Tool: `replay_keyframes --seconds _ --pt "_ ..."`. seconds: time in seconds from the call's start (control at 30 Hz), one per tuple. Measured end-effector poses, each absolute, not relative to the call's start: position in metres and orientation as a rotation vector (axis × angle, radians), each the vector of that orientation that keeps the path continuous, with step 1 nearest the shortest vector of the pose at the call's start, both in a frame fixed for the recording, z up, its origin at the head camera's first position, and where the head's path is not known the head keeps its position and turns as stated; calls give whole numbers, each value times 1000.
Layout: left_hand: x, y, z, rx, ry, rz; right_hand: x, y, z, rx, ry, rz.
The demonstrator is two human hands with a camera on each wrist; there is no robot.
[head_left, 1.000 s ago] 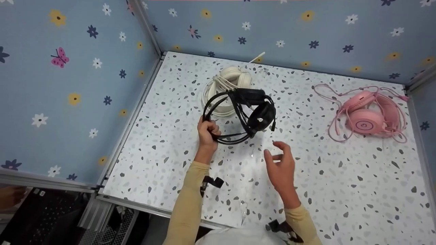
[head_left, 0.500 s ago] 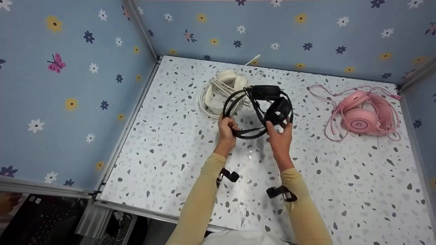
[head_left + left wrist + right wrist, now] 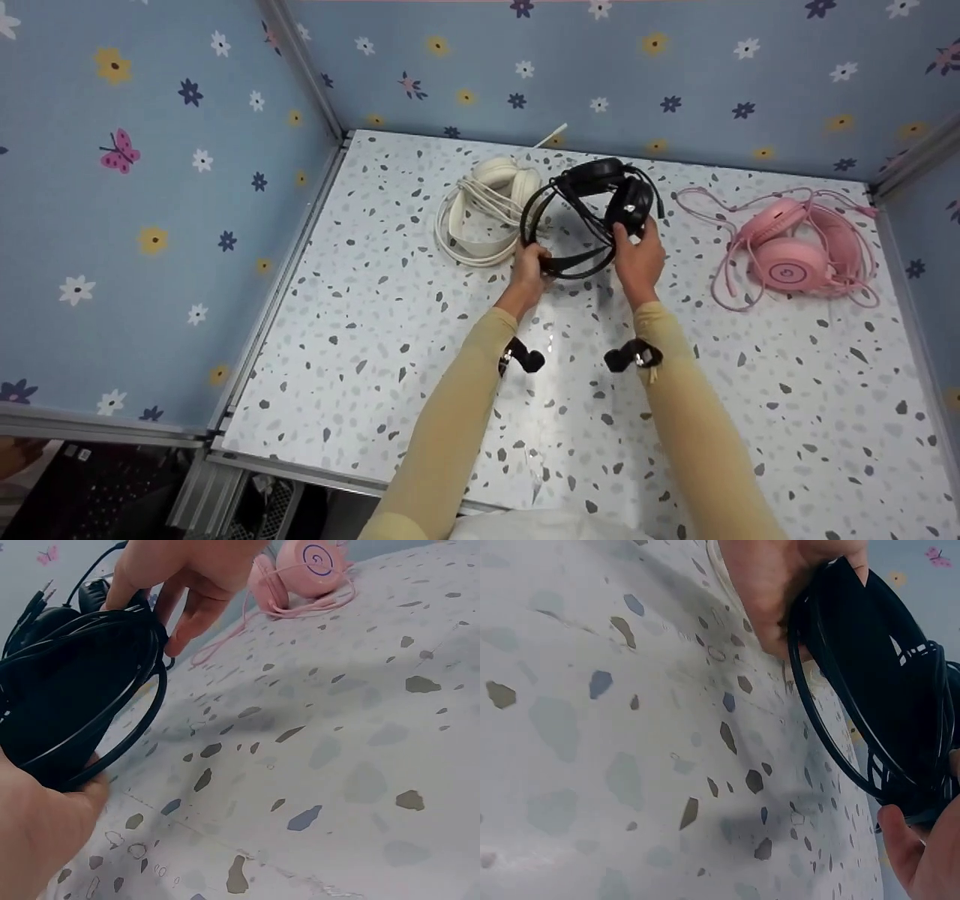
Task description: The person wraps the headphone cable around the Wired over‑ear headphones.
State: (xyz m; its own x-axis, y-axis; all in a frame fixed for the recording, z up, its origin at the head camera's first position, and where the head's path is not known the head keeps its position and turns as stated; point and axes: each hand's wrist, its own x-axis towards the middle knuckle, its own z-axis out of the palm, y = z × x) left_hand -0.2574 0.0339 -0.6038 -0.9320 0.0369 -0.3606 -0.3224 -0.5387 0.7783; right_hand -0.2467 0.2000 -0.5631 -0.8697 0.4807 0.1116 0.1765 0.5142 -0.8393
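Note:
Black over-ear headphones [image 3: 577, 260] with their cable looped round them are held between both hands above the speckled table. My left hand [image 3: 529, 274] grips the headband at its left end, thumb and fingers wrapped over band and cable. At the ear-cup end, my right hand [image 3: 640, 259] pinches the headphones near the right cup. The left wrist view shows the broad headband [image 3: 75, 682] between both hands, with cable loops and a metal-tipped plug hanging past it. White headphones [image 3: 480, 244] lie on the table just left of the black pair, which partly overlaps them in the head view.
Pink headphones [image 3: 789, 264] with a loose cable lie on the right of the table [image 3: 360, 360]. Flowered blue panels [image 3: 585, 67] stand along the back and sides. The white headphones' microphone boom [image 3: 553, 135] points toward the back panel.
My right hand has come up from the empty table area and taken hold of the black headphones. Both hands have carried them right and farther back, off most of the white pair.

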Motion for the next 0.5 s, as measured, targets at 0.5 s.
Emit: replay_keyframes --seconds 0.5 --pt "-263 40 -604 -357 2176 1591 -273 229 -573 -565 -2716 1222"
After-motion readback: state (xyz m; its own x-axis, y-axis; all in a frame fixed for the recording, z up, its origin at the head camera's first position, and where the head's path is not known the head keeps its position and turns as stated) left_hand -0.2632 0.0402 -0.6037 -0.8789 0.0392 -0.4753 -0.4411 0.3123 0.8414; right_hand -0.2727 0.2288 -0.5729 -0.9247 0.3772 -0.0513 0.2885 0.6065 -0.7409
